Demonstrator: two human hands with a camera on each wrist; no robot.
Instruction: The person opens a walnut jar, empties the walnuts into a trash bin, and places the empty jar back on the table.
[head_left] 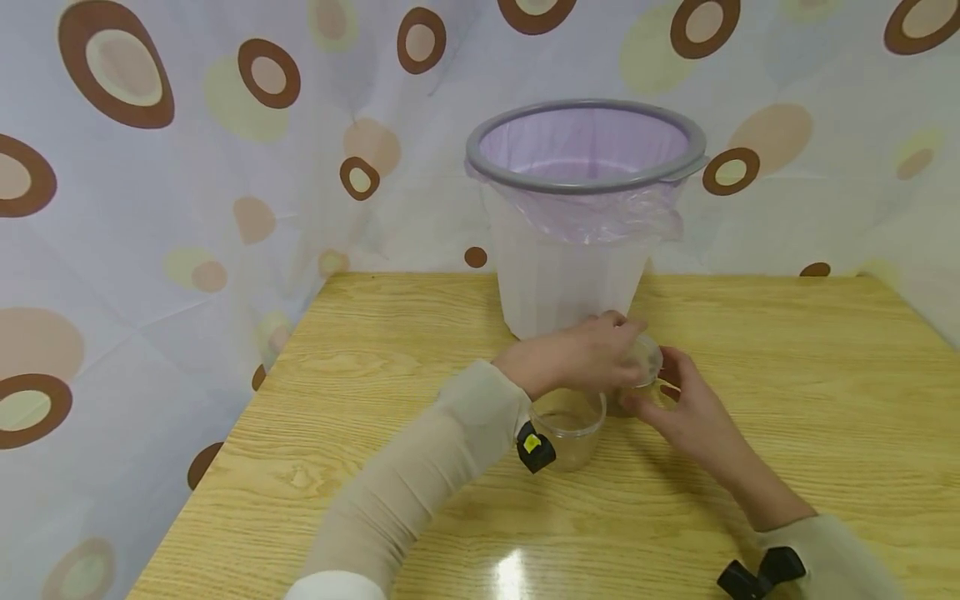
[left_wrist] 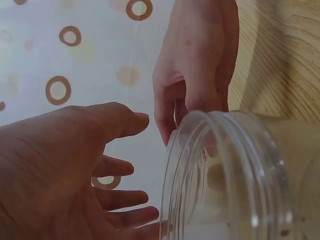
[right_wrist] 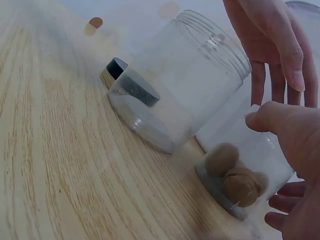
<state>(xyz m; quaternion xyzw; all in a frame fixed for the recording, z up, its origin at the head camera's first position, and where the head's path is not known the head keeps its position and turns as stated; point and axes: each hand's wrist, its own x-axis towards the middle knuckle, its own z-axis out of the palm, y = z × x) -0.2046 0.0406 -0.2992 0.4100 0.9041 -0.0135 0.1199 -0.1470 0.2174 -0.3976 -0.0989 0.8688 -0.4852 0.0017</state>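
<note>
A clear jar with brown walnuts (right_wrist: pixel 240 187) at its bottom stands on the table. My right hand (head_left: pixel 690 408) holds this jar (head_left: pixel 649 358) from the right, thumb on the near side, fingers round the far side. My left hand (head_left: pixel 581 354) is over the jar's left side; in the right wrist view its fingers (right_wrist: pixel 292 65) hang straight down near the jar's mouth. Nothing shows between the left thumb and fingers in the left wrist view. Another clear jar (head_left: pixel 573 446), with no lid on, stands under my left wrist. It also fills the front of the left wrist view (left_wrist: pixel 250 185).
A white bin (head_left: pixel 566 275) with a grey rim and a thin pinkish liner stands behind the hands on the wooden table (head_left: pixel 390 333). A patterned curtain (head_left: pixel 225 167) hangs behind. One dark object (right_wrist: pixel 117 67) shows beside and through the lidless jar; its kind is unclear.
</note>
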